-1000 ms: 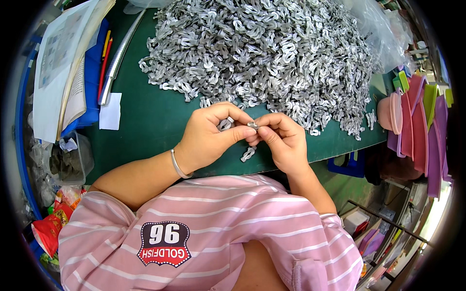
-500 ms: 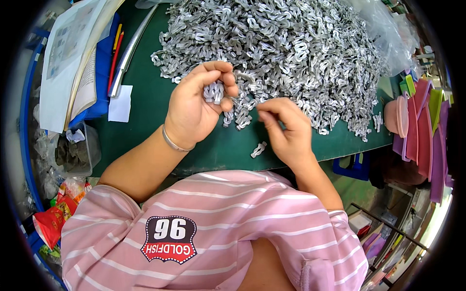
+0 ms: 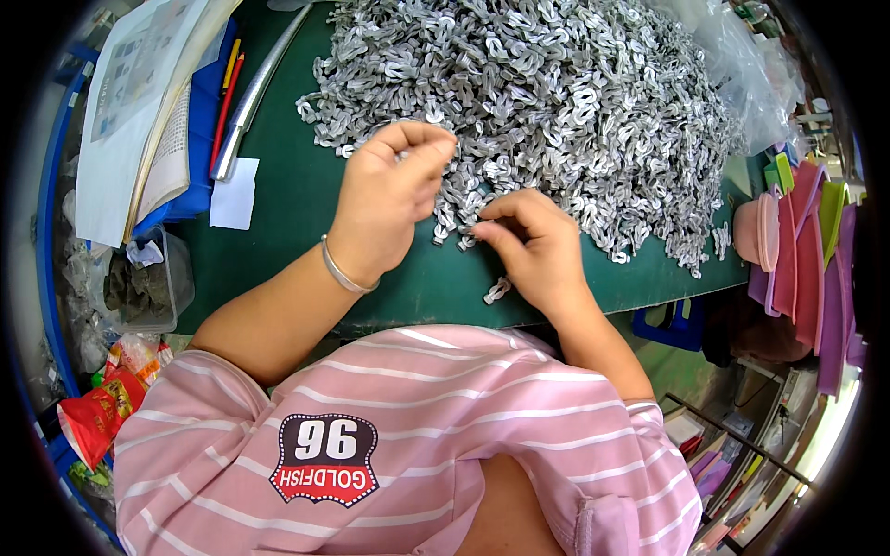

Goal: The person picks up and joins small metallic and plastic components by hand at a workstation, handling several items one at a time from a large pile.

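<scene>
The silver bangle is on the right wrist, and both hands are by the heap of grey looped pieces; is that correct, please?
Wrong wrist: the head view shows the silver bangle on the left. The left hand and right hand are by the heap of grey looped pieces.

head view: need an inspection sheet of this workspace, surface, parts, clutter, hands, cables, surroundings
surface: green tabletop, partly covered by a heap
job's things: heap of silvery looped pieces; one loose piece lies apart near the table's near edge
clutter: white paper slip, red pencil and tapered metal rod at left
hands: left hand has fingers curled, contents hidden; right hand has fingers at the heap's near edge, grip unclear
cables: nothing seen
surroundings: red packet lower left; clear plastic bag upper right
</scene>
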The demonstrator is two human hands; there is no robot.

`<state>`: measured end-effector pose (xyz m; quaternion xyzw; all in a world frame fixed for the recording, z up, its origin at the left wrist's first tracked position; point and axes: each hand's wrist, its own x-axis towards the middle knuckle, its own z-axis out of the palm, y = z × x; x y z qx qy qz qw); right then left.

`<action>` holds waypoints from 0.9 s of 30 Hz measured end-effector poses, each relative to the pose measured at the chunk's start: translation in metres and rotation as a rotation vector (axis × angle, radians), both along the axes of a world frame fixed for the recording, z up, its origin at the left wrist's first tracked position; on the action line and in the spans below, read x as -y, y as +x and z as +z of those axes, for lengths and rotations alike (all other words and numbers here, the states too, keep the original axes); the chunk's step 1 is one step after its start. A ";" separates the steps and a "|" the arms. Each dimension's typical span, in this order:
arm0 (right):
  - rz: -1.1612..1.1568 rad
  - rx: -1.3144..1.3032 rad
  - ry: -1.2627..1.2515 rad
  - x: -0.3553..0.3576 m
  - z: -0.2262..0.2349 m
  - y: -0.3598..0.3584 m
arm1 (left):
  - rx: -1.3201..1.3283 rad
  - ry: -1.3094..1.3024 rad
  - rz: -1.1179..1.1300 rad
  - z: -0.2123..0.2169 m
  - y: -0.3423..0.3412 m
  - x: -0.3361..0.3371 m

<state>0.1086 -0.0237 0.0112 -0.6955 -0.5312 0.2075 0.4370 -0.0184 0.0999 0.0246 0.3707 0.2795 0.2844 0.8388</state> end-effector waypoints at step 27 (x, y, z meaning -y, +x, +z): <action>-0.051 -0.081 0.608 0.010 -0.001 -0.004 | -0.027 -0.057 -0.345 -0.008 0.003 0.021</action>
